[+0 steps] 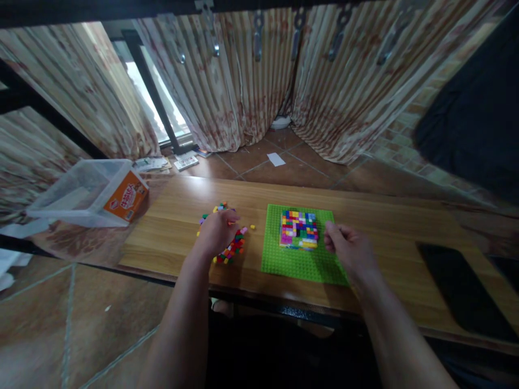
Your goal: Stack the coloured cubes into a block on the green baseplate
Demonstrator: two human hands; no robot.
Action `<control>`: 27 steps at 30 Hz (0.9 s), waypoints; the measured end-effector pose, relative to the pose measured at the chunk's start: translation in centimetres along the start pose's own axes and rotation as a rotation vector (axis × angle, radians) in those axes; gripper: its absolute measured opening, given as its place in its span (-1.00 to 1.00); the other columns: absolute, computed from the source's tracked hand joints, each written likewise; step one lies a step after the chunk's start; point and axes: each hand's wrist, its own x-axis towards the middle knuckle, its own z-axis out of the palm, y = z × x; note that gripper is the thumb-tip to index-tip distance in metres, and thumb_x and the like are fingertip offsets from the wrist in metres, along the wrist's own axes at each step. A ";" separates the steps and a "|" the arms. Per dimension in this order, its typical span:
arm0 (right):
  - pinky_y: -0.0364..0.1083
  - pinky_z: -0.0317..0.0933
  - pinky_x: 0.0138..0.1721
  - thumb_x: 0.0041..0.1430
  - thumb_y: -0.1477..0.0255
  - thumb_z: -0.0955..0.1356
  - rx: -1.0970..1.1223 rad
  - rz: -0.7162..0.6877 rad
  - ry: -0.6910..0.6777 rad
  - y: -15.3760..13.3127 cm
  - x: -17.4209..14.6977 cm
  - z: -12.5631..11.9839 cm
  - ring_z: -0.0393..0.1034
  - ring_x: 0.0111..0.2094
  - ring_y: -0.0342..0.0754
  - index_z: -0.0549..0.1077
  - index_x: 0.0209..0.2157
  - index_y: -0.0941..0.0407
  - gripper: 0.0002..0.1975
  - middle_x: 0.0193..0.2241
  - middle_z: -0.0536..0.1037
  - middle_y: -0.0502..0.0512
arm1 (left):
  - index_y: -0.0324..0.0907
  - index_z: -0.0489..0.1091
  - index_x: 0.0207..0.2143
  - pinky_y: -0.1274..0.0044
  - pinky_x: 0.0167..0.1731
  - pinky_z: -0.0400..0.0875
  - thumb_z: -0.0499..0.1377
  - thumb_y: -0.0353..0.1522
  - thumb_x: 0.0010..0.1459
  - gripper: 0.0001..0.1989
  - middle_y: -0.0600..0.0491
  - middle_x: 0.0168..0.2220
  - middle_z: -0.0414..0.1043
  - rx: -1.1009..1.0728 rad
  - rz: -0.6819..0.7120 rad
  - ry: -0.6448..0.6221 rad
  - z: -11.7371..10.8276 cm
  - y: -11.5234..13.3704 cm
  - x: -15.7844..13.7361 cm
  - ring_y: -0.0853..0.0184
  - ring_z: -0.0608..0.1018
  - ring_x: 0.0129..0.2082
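A block structure of many-coloured toy bricks (299,229) stands on a green baseplate (275,265), with a small dark gap in its top. My right hand (348,246) is just right of the structure, above the plate's right side. Its fingers are curled together, and whatever they may hold is hidden. Over the pile of loose bricks (233,251) on the left is my left hand (219,229), fingers stretched out and a little apart, covering part of the pile. One yellow brick (252,227) lies between pile and plate.
The wooden table (162,232) carries a dark flat slab (462,286) at its right end. Beyond its left end is a clear plastic bin (81,189) with an orange label. Metal clips (257,35) hang from a bar overhead. Curtains (239,81) stand behind.
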 end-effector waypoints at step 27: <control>-0.11 0.22 -0.39 0.24 0.19 0.33 -0.170 -0.393 0.025 -1.9 -1.6 1.0 0.37 -0.48 -0.09 0.49 -0.46 0.08 -0.70 -0.53 0.52 0.00 | -0.14 0.54 -0.22 0.50 -0.20 0.40 0.11 -0.38 0.27 -0.81 -0.01 -0.22 0.56 -0.307 0.437 -0.172 3.6 6.3 -2.0 0.31 0.56 -0.22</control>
